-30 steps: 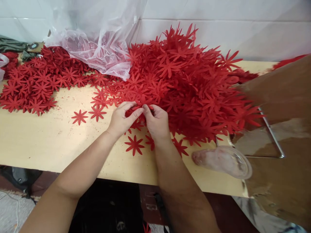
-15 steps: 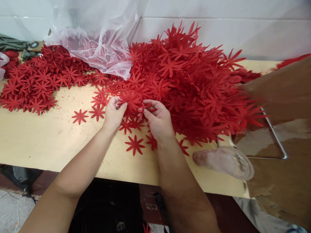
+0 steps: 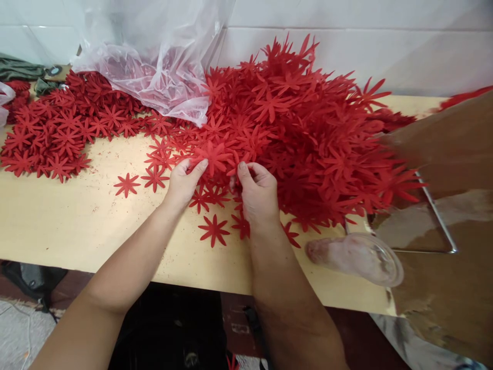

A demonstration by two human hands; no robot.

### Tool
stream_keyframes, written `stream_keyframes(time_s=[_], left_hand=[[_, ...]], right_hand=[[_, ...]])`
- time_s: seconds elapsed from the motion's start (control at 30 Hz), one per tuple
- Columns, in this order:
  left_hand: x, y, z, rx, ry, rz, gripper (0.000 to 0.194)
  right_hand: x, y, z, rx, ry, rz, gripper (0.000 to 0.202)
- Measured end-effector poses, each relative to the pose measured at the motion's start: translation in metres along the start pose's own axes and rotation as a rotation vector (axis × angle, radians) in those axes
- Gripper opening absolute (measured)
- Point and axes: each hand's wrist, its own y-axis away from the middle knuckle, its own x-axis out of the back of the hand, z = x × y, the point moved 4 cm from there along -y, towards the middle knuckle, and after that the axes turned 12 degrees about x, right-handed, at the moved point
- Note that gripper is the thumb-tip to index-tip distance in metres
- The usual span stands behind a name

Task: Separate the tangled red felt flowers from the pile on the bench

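My left hand [image 3: 187, 180] pinches the left side of a red flower-shaped piece [image 3: 213, 155] between thumb and fingers. On its right, my right hand [image 3: 257, 187] is closed, thumb against forefinger, on red petals at the right edge; whether these belong to the same piece I cannot tell. Behind both hands rises a large heap of red flower pieces [image 3: 308, 123]. Single red flowers lie flat on the table near my wrists, one [image 3: 214, 230] between my forearms and another [image 3: 127, 185] to the left.
A clear plastic bag [image 3: 165, 82] hangs over the back of the pale table [image 3: 96, 226]. Another pile of red flowers [image 3: 57, 133] is at the left. A clear plastic cup [image 3: 358, 257] lies on its side at the right, beside brown cardboard [image 3: 454, 288] and a metal rod.
My right hand has moved slightly right, and its thumb now points up. The flower piece at my left hand has shifted a little to the right and appears flatter.
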Motion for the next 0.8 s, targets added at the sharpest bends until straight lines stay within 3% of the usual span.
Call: stream_keyframes(time_s=[0.17,0.3,0.43,0.67,0.8], left_hand=[[-0.0013,-0.0017,-0.0041,0.043,-0.054,0.014,0.021],[-0.0024,-0.0032,-0.0042,0.037,-0.088,0.000,0.026],[-0.0030,-0.0024,-0.0008,-0.015,-0.073,-0.014,0.031],[-0.0023,0.0002,-0.0017,0.056,-0.042,-0.033,0.033],[-0.0025,0.0004,-0.0025,0.072,-0.031,0.000,0.034]], right_hand=[[0.0015,-0.0007,0.0091,-0.008,-0.068,0.013,0.028],[0.0017,-0.0008,0.0106,-0.014,-0.066,0.005,0.024],[0.0017,-0.0017,0.0096,-0.009,-0.054,0.000,0.023],[0.0039,-0.0016,0.0072,0.038,-0.144,0.050,0.026],[0.0017,0.0019,0.0028,0.047,-0.172,0.005,0.026]])
